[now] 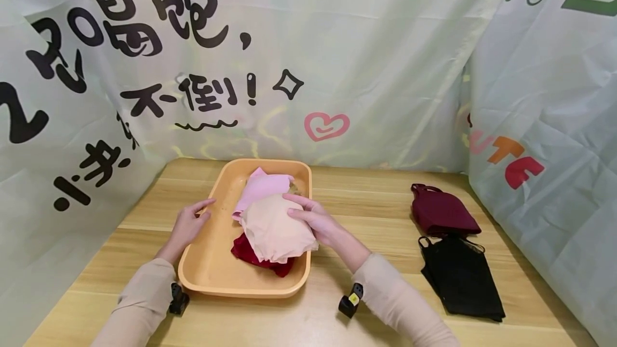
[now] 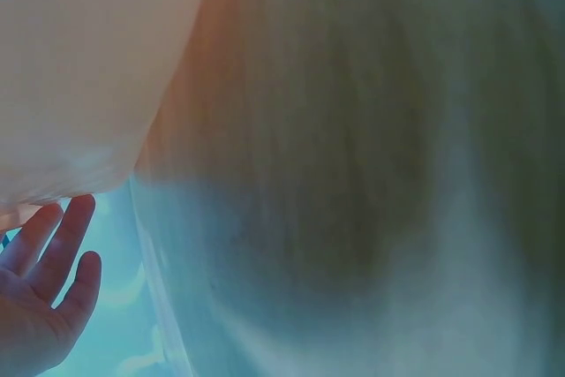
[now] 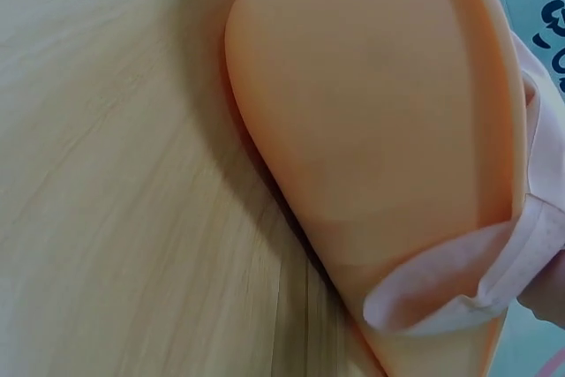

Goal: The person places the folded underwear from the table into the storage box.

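My right hand [image 1: 315,219] grips a pale pink garment [image 1: 275,229] at its right side, thumb and fingers on the cloth. The garment bunches over the right part of an orange plastic tray [image 1: 204,277]. In the right wrist view, a looped edge of the garment [image 3: 441,284] hangs across the tray's rim. At the tray's left rim is my left hand [image 1: 188,225], fingers extended and nothing held. A pink-lilac cloth [image 1: 262,189] lies in the tray behind the pale garment. Dark red cloth [image 1: 250,253] shows partly from beneath it.
To the right on the wooden table [image 1: 366,277] lie a folded burgundy garment with a strap [image 1: 443,210] and, in front of it, a folded black strappy top [image 1: 463,277]. Printed fabric curtains [image 1: 385,68] stand behind the table and along both sides.
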Motion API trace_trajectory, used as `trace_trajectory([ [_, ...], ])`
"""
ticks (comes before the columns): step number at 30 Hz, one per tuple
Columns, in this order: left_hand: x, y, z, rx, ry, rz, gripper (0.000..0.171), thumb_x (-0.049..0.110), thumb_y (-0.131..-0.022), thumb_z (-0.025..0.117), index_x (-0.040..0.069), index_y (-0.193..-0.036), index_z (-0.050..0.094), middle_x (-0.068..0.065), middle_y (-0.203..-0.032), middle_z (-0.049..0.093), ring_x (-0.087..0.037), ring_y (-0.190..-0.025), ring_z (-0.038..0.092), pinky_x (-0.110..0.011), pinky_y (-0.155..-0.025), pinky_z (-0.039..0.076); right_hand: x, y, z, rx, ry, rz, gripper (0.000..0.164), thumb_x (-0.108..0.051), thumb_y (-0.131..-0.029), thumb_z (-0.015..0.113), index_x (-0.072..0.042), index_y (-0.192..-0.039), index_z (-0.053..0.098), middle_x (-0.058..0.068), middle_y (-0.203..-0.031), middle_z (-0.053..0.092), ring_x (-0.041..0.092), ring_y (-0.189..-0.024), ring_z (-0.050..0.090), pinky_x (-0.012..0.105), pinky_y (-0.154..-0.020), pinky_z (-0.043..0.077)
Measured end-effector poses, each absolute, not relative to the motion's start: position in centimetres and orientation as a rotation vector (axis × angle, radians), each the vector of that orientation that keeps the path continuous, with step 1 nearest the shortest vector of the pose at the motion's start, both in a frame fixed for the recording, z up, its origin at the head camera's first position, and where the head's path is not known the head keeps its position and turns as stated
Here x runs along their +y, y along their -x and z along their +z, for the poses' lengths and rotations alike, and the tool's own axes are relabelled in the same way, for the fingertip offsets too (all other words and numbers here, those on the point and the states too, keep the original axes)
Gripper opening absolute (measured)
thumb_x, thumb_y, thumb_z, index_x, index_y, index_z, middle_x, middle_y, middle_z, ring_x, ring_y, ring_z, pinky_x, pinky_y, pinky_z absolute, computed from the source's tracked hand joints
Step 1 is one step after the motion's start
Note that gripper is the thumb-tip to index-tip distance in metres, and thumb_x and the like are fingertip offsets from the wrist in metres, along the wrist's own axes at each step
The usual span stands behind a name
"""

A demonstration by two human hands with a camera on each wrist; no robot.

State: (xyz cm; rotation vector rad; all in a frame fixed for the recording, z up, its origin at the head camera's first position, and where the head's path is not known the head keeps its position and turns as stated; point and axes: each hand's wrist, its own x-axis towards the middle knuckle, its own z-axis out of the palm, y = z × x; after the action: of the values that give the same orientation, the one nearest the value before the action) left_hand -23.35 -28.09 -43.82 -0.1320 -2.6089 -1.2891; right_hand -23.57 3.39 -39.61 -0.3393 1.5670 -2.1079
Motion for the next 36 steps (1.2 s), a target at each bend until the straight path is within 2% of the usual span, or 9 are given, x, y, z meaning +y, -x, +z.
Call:
trace_trajectory([
  [7, -28.1, 23.2, -43.8, -2.604, 0.125, -1.291, 0.032, -0.003, -0.087, 0.051, -0.007, -0.118, 0.057, -0.028, -0.123, 0.051, -0.033, -0.1, 0.052, -0.017, -0.06, 0.041, 2.1, 23.4, -39.5, 1.571, 0.361, -2.096, 0.049, 0.0, -0.088, 0.052, -0.002, -0.136, 0.041, 0.007, -0.122, 0.053, 0.011, -0.092, 0.057, 0.024, -0.077, 0.047],
  [20, -27.9, 23.2, -44.1, -2.577, 0.147, -1.269, 0.032, -0.004, -0.085, 0.053, -0.007, -0.116, 0.058, -0.027, -0.119, 0.055, -0.032, -0.097, 0.053, -0.016, -0.061, 0.041, 0.3, 23.3, -39.0, 1.53, 0.35, -2.087, 0.049, -0.001, -0.088, 0.052, -0.005, -0.136, 0.042, 0.01, -0.123, 0.052, 0.011, -0.091, 0.058, 0.023, -0.076, 0.048],
  [22, -27.8, 23.2, -44.1, -2.578, 0.146, -1.261, 0.032, -0.004, -0.085, 0.053, -0.007, -0.116, 0.059, -0.027, -0.119, 0.055, -0.028, -0.095, 0.053, -0.016, -0.061, 0.041, 0.1, 23.3, -38.8, 1.516, 0.351, -2.093, 0.049, -0.001, -0.088, 0.051, -0.006, -0.136, 0.042, 0.009, -0.123, 0.052, 0.011, -0.092, 0.057, 0.023, -0.077, 0.048],
  [25, -27.8, 23.2, -44.0, -2.574, 0.141, -1.258, 0.031, -0.003, -0.084, 0.053, -0.007, -0.115, 0.06, -0.027, -0.118, 0.056, -0.019, -0.077, 0.054, -0.017, -0.054, 0.04, -0.3, 23.3, -38.5, 1.499, 0.352, -2.101, 0.049, -0.001, -0.088, 0.052, -0.006, -0.136, 0.043, 0.008, -0.124, 0.051, 0.011, -0.094, 0.056, 0.023, -0.077, 0.047],
  [27, -27.8, 23.3, -44.0, -2.568, 0.14, -1.26, 0.031, -0.003, -0.084, 0.054, -0.007, -0.114, 0.06, -0.027, -0.117, 0.056, -0.015, -0.073, 0.053, -0.018, -0.051, 0.039, -0.6, 23.3, -38.3, 1.496, 0.357, -2.104, 0.049, -0.001, -0.088, 0.052, -0.006, -0.136, 0.043, 0.009, -0.125, 0.051, 0.012, -0.095, 0.056, 0.023, -0.078, 0.047],
  [29, -27.8, 23.3, -44.0, -2.565, 0.138, -1.274, 0.03, -0.003, -0.085, 0.053, -0.007, -0.114, 0.06, -0.028, -0.117, 0.056, -0.017, -0.074, 0.055, -0.017, -0.051, 0.039, -0.8, 23.3, -38.1, 1.49, 0.357, -2.109, 0.049, -0.001, -0.088, 0.052, -0.007, -0.136, 0.044, 0.009, -0.126, 0.051, 0.012, -0.096, 0.056, 0.023, -0.079, 0.047],
  [31, -27.8, 23.3, -43.9, -2.565, 0.131, -1.287, 0.03, -0.003, -0.085, 0.053, -0.008, -0.114, 0.059, -0.028, -0.117, 0.056, -0.023, -0.09, 0.056, -0.014, -0.058, 0.041, -1.0, 23.4, -37.9, 1.478, 0.358, -2.115, 0.049, -0.002, -0.088, 0.053, -0.008, -0.135, 0.044, 0.009, -0.127, 0.05, 0.012, -0.097, 0.056, 0.024, -0.08, 0.047],
  [33, -27.8, 23.3, -43.8, -2.57, 0.115, -1.3, 0.03, -0.003, -0.086, 0.052, -0.009, -0.115, 0.058, -0.029, -0.116, 0.056, -0.031, -0.095, 0.056, -0.013, -0.062, 0.042, -1.2, 23.4, -37.7, 1.466, 0.364, -2.123, 0.049, -0.003, -0.088, 0.053, -0.009, -0.136, 0.044, 0.009, -0.129, 0.049, 0.012, -0.097, 0.056, 0.024, -0.08, 0.048],
  [36, -27.8, 23.2, -43.6, -2.585, 0.094, -1.304, 0.031, -0.003, -0.086, 0.05, -0.011, -0.116, 0.056, -0.03, -0.114, 0.056, -0.036, -0.091, 0.059, -0.015, -0.062, 0.044, -1.5, 23.5, -37.3, 1.452, 0.392, -2.138, 0.049, -0.002, -0.089, 0.052, -0.009, -0.136, 0.043, 0.009, -0.132, 0.047, 0.012, -0.098, 0.055, 0.024, -0.079, 0.048],
])
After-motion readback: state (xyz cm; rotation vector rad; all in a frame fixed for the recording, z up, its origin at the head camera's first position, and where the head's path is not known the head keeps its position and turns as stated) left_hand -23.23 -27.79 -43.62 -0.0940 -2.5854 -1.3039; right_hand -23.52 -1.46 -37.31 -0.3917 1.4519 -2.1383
